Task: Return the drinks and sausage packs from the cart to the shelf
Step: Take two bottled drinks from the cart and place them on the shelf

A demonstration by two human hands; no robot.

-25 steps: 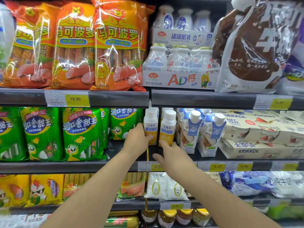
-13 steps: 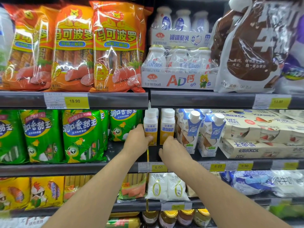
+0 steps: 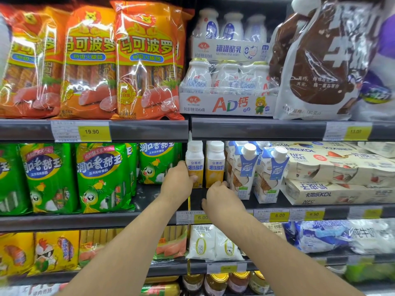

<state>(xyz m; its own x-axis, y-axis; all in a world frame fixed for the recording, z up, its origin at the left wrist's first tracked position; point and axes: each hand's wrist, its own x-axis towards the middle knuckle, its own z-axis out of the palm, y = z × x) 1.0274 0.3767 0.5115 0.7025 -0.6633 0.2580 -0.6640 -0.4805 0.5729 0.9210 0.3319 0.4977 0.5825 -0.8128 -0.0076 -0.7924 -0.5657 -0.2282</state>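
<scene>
Two white-and-yellow drink bottles stand upright side by side on the middle shelf [image 3: 149, 218]. My left hand [image 3: 177, 184] is wrapped around the left bottle [image 3: 195, 161], thumb across its front. My right hand [image 3: 222, 201] is lower, its curled fingertips touching the base of the right bottle [image 3: 214, 165], the thumb spread away from it. Green sausage packs [image 3: 102, 178] fill the shelf to the left of the bottles. Orange sausage packs [image 3: 147, 60] stand on the shelf above. The cart is out of view.
Blue-and-white cartons [image 3: 245, 171] stand close to the right of the bottles, then stacked yoghurt boxes [image 3: 342, 174]. Bottle multipacks [image 3: 228, 82] and a brown bag [image 3: 320, 60] sit above. White pouches [image 3: 205, 242] and jars [image 3: 215, 283] lie below my arms.
The right bottle was tilted in my right hand near the shelf front; it now stands upright further back beside the left one. My right hand has slid down to its base.
</scene>
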